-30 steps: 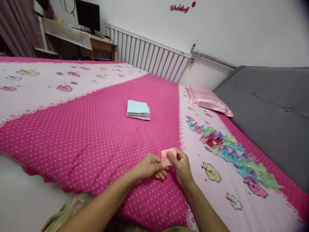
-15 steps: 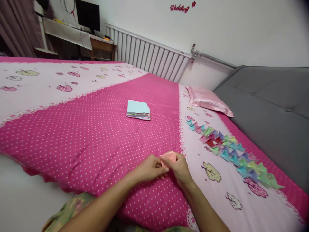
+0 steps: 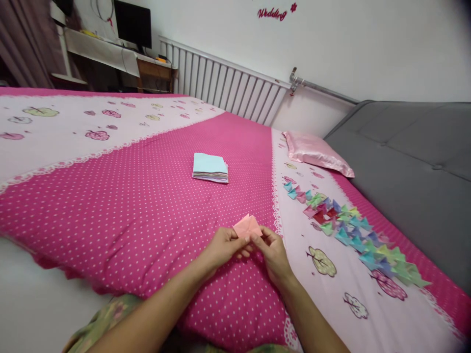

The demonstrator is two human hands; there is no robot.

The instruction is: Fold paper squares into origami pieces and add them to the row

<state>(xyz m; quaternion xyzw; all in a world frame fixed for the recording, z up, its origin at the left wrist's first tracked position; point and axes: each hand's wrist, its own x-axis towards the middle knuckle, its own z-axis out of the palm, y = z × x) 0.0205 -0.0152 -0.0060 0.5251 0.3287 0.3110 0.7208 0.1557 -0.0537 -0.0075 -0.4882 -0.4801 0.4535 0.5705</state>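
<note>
A small folded piece of salmon-pink origami paper point(image 3: 248, 226) is held just above the bedspread, with creases and a pointed top edge showing. My left hand point(image 3: 227, 246) pinches its lower left side, thumb in front and fingers curled behind. At the lower right, my right hand point(image 3: 271, 249) grips the same paper, its thumb near the left thumb. Further off on the bed lies a stack of square coloured paper point(image 3: 210, 164), light blue on top. To the right, several small folded paper pieces point(image 3: 356, 234) in many colours stand in rows.
The bed has a pink dotted and floral bedspread point(image 3: 147, 206). A pink satin pillow point(image 3: 316, 153) lies near the grey padded headboard point(image 3: 408, 147). Beyond the bed are a white railing point(image 3: 221, 81), a desk point(image 3: 99, 51) and a black monitor point(image 3: 133, 25).
The pink paper has been turned and spread wider, so its creased face and pointed edge now show. Both hands have shifted slightly, with the thumbs brought together at its lower edge.
</note>
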